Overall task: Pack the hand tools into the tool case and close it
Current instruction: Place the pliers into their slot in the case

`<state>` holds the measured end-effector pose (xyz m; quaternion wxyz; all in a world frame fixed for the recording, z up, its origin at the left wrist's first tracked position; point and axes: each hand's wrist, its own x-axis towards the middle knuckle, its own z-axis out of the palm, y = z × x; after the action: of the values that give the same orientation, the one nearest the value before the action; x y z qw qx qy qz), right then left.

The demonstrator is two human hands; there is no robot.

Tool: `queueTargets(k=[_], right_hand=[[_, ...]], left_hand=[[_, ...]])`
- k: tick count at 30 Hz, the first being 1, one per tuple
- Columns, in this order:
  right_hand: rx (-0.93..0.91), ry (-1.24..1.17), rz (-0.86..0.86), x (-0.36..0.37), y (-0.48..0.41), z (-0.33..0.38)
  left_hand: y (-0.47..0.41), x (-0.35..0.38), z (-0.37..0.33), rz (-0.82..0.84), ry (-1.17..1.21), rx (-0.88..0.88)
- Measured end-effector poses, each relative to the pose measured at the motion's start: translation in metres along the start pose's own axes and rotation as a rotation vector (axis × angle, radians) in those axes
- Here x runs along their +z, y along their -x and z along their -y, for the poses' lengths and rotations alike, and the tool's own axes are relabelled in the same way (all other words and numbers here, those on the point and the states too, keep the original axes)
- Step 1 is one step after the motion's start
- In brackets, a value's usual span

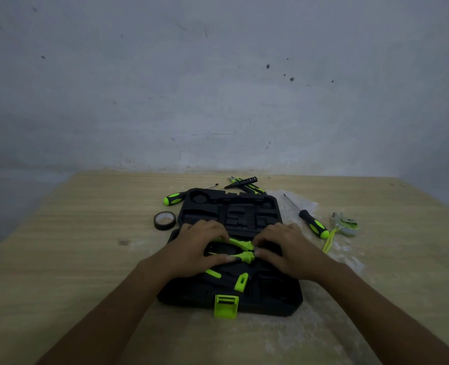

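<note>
While tool case (231,259) lay open at frame centre on counter (60,246), left hand (199,248) and right hand (289,248) both pinched pliers (240,250) into lower tray. Pliers likely rigid, heavyish; rubber handles best grip. Screwdriver (314,225) loose at right.

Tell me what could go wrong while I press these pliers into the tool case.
1. Both hands, left and right, press the green-handled pliers into the tool case; if they sit proud, the lid may not shut.
2. The two screwdrivers, the tape roll and the tape measure lie outside and could be forgotten.
</note>
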<state>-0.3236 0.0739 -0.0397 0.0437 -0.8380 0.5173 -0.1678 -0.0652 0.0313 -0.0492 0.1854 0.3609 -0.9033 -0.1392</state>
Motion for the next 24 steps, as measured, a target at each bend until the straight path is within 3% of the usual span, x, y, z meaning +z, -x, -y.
queueTargets(k=[6,12,18,24], right_hand=[[-0.007,0.089,0.145,-0.008,-0.001,0.004],[-0.007,0.140,0.140,-0.002,0.002,0.008],[-0.063,0.250,0.148,0.000,0.001,0.012],[-0.014,0.098,0.125,-0.004,0.005,0.008]], left_hand=[[-0.002,-0.002,-0.001,0.032,-0.089,0.005],[-0.004,0.004,-0.003,-0.006,-0.277,0.095],[0.001,0.007,0.002,-0.018,0.058,0.024],[0.002,0.008,0.000,0.008,0.091,0.067]])
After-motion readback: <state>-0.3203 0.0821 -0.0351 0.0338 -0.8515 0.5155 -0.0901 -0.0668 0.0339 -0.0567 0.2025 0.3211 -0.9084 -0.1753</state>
